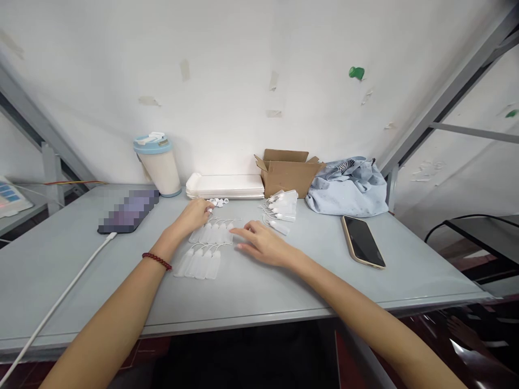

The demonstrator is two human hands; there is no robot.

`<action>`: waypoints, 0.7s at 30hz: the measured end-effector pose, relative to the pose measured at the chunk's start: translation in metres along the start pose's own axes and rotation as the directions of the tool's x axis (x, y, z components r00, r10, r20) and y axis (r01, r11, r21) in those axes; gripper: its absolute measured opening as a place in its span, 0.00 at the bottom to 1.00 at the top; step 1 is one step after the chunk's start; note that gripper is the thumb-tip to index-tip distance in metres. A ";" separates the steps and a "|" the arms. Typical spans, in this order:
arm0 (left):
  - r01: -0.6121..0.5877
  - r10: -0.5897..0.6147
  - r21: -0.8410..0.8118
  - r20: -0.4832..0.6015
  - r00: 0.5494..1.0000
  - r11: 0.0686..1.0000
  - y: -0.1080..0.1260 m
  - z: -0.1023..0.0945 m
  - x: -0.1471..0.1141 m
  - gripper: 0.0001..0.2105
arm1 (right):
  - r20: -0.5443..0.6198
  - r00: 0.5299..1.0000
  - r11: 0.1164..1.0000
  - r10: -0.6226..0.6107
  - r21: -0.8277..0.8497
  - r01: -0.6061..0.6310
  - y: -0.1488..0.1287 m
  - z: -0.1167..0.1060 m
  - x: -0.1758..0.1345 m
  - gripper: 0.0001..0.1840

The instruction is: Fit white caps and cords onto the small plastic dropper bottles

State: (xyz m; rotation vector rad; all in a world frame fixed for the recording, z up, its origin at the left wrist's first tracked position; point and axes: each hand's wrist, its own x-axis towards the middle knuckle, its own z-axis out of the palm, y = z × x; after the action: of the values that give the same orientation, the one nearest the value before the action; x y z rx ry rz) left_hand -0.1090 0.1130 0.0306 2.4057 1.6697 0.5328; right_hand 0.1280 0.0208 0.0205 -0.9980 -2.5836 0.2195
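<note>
My left hand (197, 215) rests at the back of the table, its fingers curled together beside a small cluster of white ring-like pieces (219, 202). A bit of white shows at its fingertips, too small to make out. My right hand (265, 244) has its index finger stretched out and its thumb apart, the index tip at the edge of a row of narrow translucent plastic pieces (211, 234) with thin curved cords. Nearer to me lies a second row of similar translucent pieces (198, 265). Another fanned group of translucent pieces (284, 206) lies beyond my right hand.
Along the wall stand a blue-lidded cup (160, 167), a stack of white flat boxes (227, 186), an open cardboard box (290, 177) and bunched light-blue cloth (348, 189). A phone (363, 242) lies right; a device (130, 210) with a white cable (65, 294) lies left.
</note>
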 end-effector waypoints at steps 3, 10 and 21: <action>0.018 -0.018 -0.021 -0.003 1.000 1.000 0.001 -0.001 0.000 0.13 | 0.031 0.999 1.000 0.027 -0.007 -0.026 -0.008 0.009 0.006 0.23; 0.081 -0.083 -0.111 -0.014 0.996 0.990 0.004 -0.006 -0.003 0.08 | 0.033 0.995 0.995 0.099 0.008 -0.099 -0.010 0.014 0.011 0.22; 0.090 -0.088 -0.443 0.026 0.996 0.892 0.035 -0.006 -0.013 0.14 | -0.006 0.996 0.996 0.086 -0.002 -0.086 0.003 0.011 0.008 0.13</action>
State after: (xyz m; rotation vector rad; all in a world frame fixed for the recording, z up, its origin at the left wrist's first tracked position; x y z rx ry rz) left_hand -0.0851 0.0880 0.0456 1.9897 1.4523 0.7932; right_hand 0.1201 0.0279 0.0119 -1.1107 -2.5382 0.2349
